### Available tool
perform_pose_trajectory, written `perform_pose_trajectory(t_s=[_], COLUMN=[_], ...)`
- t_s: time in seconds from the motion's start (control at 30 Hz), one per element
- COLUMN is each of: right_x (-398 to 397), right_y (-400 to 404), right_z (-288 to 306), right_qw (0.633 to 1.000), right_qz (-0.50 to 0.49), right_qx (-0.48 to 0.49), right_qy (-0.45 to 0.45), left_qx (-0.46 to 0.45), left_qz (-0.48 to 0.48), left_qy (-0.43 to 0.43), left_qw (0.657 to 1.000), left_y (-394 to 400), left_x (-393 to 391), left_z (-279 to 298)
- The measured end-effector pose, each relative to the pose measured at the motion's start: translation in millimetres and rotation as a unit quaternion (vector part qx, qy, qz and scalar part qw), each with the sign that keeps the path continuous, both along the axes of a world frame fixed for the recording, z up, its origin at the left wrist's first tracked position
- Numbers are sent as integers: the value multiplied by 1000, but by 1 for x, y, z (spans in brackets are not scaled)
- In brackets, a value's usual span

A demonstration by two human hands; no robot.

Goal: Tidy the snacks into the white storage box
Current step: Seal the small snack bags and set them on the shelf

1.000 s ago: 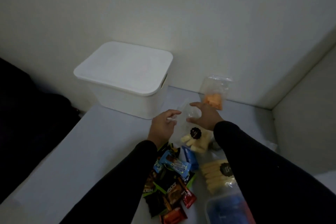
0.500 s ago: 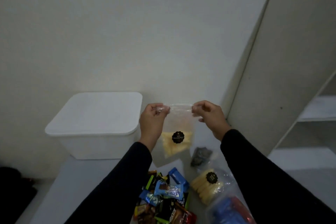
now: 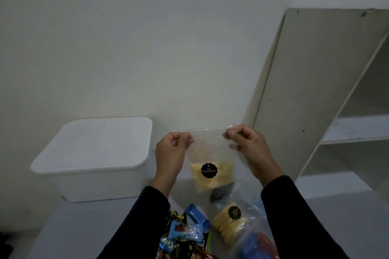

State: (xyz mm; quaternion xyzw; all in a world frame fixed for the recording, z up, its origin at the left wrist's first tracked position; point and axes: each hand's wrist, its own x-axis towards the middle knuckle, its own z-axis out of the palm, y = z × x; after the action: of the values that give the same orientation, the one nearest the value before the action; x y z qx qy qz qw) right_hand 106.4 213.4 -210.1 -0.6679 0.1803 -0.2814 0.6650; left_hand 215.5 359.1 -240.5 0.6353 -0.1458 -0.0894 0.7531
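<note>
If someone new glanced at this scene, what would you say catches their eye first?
Most likely the clear snack bag held up at centre, its top corners pinched by the left hand and the right hand. Left of it stands the white storage box with its lid on, and bright snack wrappers lie heaped on the table below.

Storage box (image 3: 92, 160) left on table (image 3: 84, 227), shelf unit (image 3: 328, 94) right, snack packets (image 3: 189, 233) between (nearer the person).
</note>
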Motion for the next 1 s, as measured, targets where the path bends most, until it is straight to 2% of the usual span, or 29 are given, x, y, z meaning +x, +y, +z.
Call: perform_pose_trajectory(t_s=[0.23, 0.37, 0.5, 0.6, 0.83, 1.0], right_x=[5, 2, 3, 4, 2, 2], right_y=[0, -3, -7, -10, -10, -12], right_z=[-3, -1, 0, -2, 3, 8], right_qw=[999, 1000, 998, 997, 995, 993], right_qz=[-21, 24, 28, 2, 64, 51], right_qx=[-12, -19, -61, -76, -75, -103], right_qy=[-24, -8, 2, -1, 8, 2], left_qx=[78, 93, 82, 128, 169, 177], left_qz=[45, 66, 18, -13, -22, -50], left_qy=[-66, -82, -81, -104, -150, -151], left_qw=[994, 990, 993, 986, 974, 971], left_y=[-1, -2, 0, 2, 4, 5], left_x=[-7, -6, -5, -4, -5, -7], left_z=[13, 18, 25, 28, 33, 35])
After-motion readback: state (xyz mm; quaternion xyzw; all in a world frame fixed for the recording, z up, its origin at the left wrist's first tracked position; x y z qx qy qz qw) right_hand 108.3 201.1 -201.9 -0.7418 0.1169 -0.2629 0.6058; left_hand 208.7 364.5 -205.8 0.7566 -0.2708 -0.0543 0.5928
